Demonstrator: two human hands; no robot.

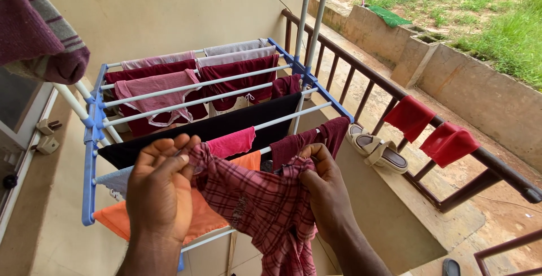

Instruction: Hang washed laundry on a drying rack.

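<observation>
Both my hands grip a red and white checked garment [259, 205] in front of me, above the near end of a blue and white drying rack [90, 135]. My left hand [160, 188] pinches its upper left edge. My right hand [324, 188] bunches the cloth at its upper right, and the rest hangs down between my arms. Under the garment, an orange cloth [197, 216] and a pink cloth [232, 141] lie over the nearest rails. A black cloth [226, 123] and several maroon and striped pieces hang over the rails farther off.
A brown railing [367, 75] runs along the right with two red cloths [432, 129] draped on it. A pair of sandals [377, 149] sits on the ledge beside it. A striped maroon cloth [39, 33] hangs at the upper left. Two white poles [309, 19] rise behind the rack.
</observation>
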